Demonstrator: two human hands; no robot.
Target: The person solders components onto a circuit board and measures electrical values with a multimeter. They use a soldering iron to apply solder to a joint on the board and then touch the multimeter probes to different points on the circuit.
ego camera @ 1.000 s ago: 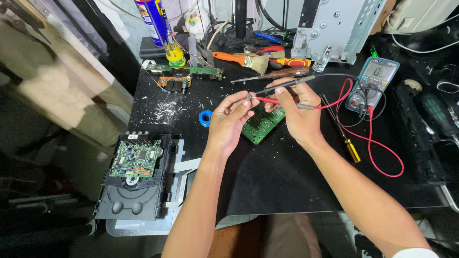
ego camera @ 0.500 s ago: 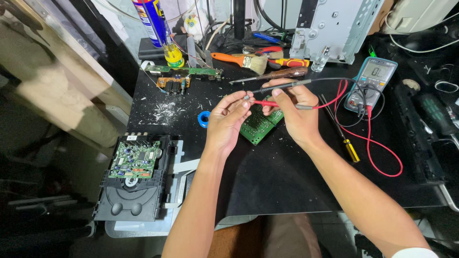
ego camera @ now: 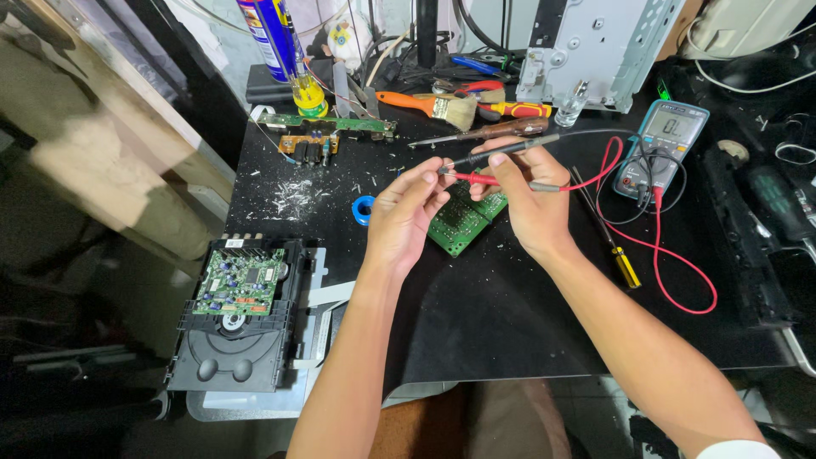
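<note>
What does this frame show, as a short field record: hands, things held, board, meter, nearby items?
left hand: fingertips pinch the tip end of the red probe
right hand: holds the red probe and the black probe together
board: green circuit board on the black mat, under both hands
meter: multimeter to the right, leads attached
nearby: blue tape roll, paintbrush, opened disc drive at left

Matt black mat [ego camera: 510,314], glossy green circuit board [ego camera: 463,225], perforated metal chassis [ego camera: 595,42].

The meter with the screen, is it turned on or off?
On. The multimeter screen shows dark digits, and its red lead runs to the probes in the person's right hand.
</note>
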